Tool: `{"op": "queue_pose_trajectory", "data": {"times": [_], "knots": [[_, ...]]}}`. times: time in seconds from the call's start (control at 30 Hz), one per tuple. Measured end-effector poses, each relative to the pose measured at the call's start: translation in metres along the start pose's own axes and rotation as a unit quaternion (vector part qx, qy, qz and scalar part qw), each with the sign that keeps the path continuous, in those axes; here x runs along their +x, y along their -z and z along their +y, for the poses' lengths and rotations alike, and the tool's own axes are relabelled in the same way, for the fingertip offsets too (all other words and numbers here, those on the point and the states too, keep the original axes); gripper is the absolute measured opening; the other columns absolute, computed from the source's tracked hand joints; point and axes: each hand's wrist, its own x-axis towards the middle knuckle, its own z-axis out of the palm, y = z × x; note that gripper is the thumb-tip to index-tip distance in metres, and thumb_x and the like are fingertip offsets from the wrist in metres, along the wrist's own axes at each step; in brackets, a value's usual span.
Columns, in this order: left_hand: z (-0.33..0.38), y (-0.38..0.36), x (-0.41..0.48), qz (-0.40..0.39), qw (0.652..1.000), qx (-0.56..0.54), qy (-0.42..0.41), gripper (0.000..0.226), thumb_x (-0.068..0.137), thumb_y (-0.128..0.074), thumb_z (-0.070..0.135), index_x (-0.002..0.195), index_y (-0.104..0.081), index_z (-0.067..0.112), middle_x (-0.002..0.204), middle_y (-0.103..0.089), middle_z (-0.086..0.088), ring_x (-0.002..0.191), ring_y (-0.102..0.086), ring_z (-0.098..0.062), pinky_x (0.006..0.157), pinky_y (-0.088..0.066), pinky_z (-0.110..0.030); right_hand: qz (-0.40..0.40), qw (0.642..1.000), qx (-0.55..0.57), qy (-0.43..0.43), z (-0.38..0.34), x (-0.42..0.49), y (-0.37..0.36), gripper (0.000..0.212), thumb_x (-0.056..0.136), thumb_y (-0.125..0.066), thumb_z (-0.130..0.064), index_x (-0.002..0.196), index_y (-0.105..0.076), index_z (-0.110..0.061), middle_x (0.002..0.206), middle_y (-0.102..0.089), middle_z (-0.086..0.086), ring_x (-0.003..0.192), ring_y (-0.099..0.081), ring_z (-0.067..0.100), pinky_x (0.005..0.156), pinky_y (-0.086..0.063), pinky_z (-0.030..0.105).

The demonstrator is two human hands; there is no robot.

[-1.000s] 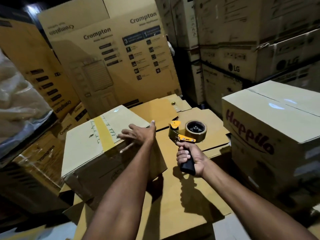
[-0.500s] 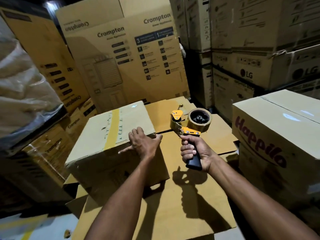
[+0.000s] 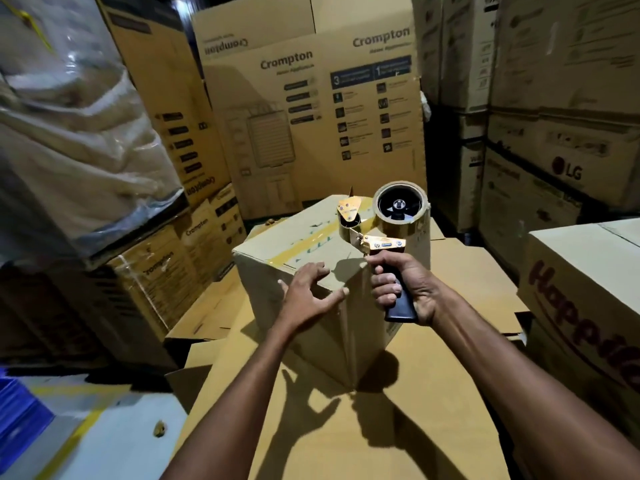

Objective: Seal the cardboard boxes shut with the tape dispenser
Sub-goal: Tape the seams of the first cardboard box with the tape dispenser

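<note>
Five fingers (image 3: 318,270) of my left hand (image 3: 308,301) were spread and only slightly bent, gripping nothing. The tips lay at the near top edge of the cardboard box (image 3: 273,289) and the thumb pointed towards its near corner. I could not tell whether every tip pressed the board.

Just to the right, across that corner, the fingers (image 3: 382,284) of my right hand (image 3: 408,292) were curled tightly round the black handle (image 3: 401,308) of the tape dispenser (image 3: 384,243). I held the dispenser upright beside the box's right side. Its yellow metal head stood above the top face and its tape roll (image 3: 394,228) stood higher than my knuckles. The head sat over the far end of a strip of yellowish tape (image 3: 311,241) that ran across the top of the box to the near left edge, close to my left fingertips.

The box stood with one corner towards me on flattened cardboard sheets (image 3: 346,427).

Behind it rose tall Crompton cartons (image 3: 311,105). LG cartons (image 3: 568,171) were stacked at the right, with a Happilo box (image 3: 581,306) nearer. A plastic-wrapped stack (image 3: 69,116) filled the left, above a pale floor marked with a yellow line (image 3: 83,431).
</note>
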Motion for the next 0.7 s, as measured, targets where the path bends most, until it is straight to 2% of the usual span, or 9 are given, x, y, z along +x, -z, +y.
{"op": "queue_pose_trajectory", "data": {"times": [0.03, 0.1, 0.2, 0.27, 0.33, 0.4, 0.47, 0.6, 0.7], "knots": [[0.003, 0.002, 0.002, 0.011, 0.999, -0.025, 0.016, 0.05, 0.076, -0.071, 0.067, 0.119, -0.059, 0.044, 0.132, -0.058, 0.019, 0.124, -0.056, -0.005, 0.119, -0.022, -0.069, -0.002, 1.0, -0.004, -0.005, -0.001, 0.003, -0.002, 0.031, 0.092, -0.066, -0.021, 0.067, -0.048, -0.02, 0.05, -0.036, -0.01, 0.036, -0.031, 0.005, 0.038, -0.025, 0.019], [0.015, 0.007, 0.005, 0.052, 0.995, -0.083, 0.028, 0.051, 0.083, -0.077, 0.041, 0.131, -0.059, 0.038, 0.136, -0.059, 0.013, 0.125, -0.058, -0.009, 0.113, -0.043, -0.058, -0.004, 1.0, -0.009, -0.015, -0.001, 0.009, -0.005, 0.03, 0.091, -0.068, -0.021, 0.068, -0.049, -0.02, 0.05, -0.036, -0.01, 0.036, -0.031, 0.005, 0.039, -0.025, 0.019], [0.026, 0.021, 0.016, 0.1, 0.984, -0.147, -0.008, 0.075, 0.082, -0.069, 0.015, 0.152, -0.046, 0.029, 0.155, -0.048, 0.006, 0.134, -0.054, -0.016, 0.109, -0.051, -0.046, -0.005, 1.0, -0.009, -0.023, 0.002, 0.022, -0.013, 0.03, 0.091, -0.068, -0.021, 0.069, -0.048, -0.02, 0.05, -0.036, -0.01, 0.036, -0.031, 0.004, 0.038, -0.024, 0.019], [0.024, 0.028, 0.026, 0.093, 0.974, -0.208, -0.013, 0.084, 0.084, -0.064, -0.001, 0.16, -0.036, 0.024, 0.162, -0.039, 0.004, 0.13, -0.058, -0.005, 0.093, -0.059, -0.027, -0.002, 1.0, -0.012, -0.023, 0.003, 0.03, -0.02, 0.03, 0.092, -0.068, -0.021, 0.07, -0.048, -0.02, 0.051, -0.036, -0.01, 0.036, -0.031, 0.005, 0.037, -0.026, 0.019], [0.021, 0.035, 0.032, 0.071, 0.967, -0.244, -0.016, 0.085, 0.086, -0.059, -0.014, 0.161, -0.032, 0.016, 0.164, -0.036, 0.001, 0.132, -0.049, 0.011, 0.092, -0.051, -0.012, 0.004, 1.0, -0.017, -0.022, 0.004, 0.041, -0.028, 0.029, 0.092, -0.068, -0.021, 0.071, -0.048, -0.019, 0.051, -0.036, -0.009, 0.036, -0.031, 0.005, 0.036, -0.028, 0.02], [0.012, 0.039, 0.036, 0.063, 0.96, -0.273, -0.025, 0.084, 0.086, -0.058, -0.015, 0.16, -0.033, 0.015, 0.162, -0.039, 0.0, 0.143, -0.042, 0.0, 0.098, -0.048, -0.012, 0.009, 1.0, -0.02, -0.014, 0.004, 0.052, -0.037, 0.029, 0.092, -0.068, -0.021, 0.071, -0.048, -0.019, 0.051, -0.036, -0.009, 0.035, -0.031, 0.005, 0.035, -0.029, 0.02], [0.004, 0.041, 0.036, 0.088, 0.943, -0.321, -0.012, 0.078, 0.088, -0.059, -0.014, 0.157, -0.039, 0.015, 0.154, -0.048, 0.003, 0.14, -0.047, -0.003, 0.097, -0.052, -0.017, 0.019, 0.999, -0.03, -0.005, 0.002, 0.062, -0.045, 0.029, 0.091, -0.068, -0.021, 0.07, -0.048, -0.019, 0.052, -0.035, -0.009, 0.035, -0.029, 0.005, 0.035, -0.027, 0.02], [-0.016, 0.045, 0.025, 0.214, 0.907, -0.363, 0.016, 0.05, 0.091, -0.066, -0.006, 0.136, -0.061, 0.017, 0.129, -0.069, 0.003, 0.12, -0.065, -0.005, 0.092, -0.056, -0.021, 0.052, 0.996, -0.07, 0.017, -0.007, 0.084, -0.064, 0.028, 0.089, -0.069, -0.021, 0.07, -0.048, -0.019, 0.053, -0.032, -0.01, 0.037, -0.025, 0.005, 0.037, -0.023, 0.02], [-0.034, 0.055, 0.034, 0.289, 0.864, -0.401, 0.095, 0.017, 0.092, -0.07, 0.012, 0.103, -0.072, 0.025, 0.098, -0.077, 0.002, 0.092, -0.074, -0.021, 0.07, -0.059, -0.027, 0.092, 0.988, -0.119, 0.031, -0.014, 0.1, -0.08, 0.029, 0.09, -0.068, -0.021, 0.068, -0.048, -0.018, 0.054, -0.031, -0.008, 0.038, -0.025, 0.006, 0.037, -0.023, 0.021]]}}
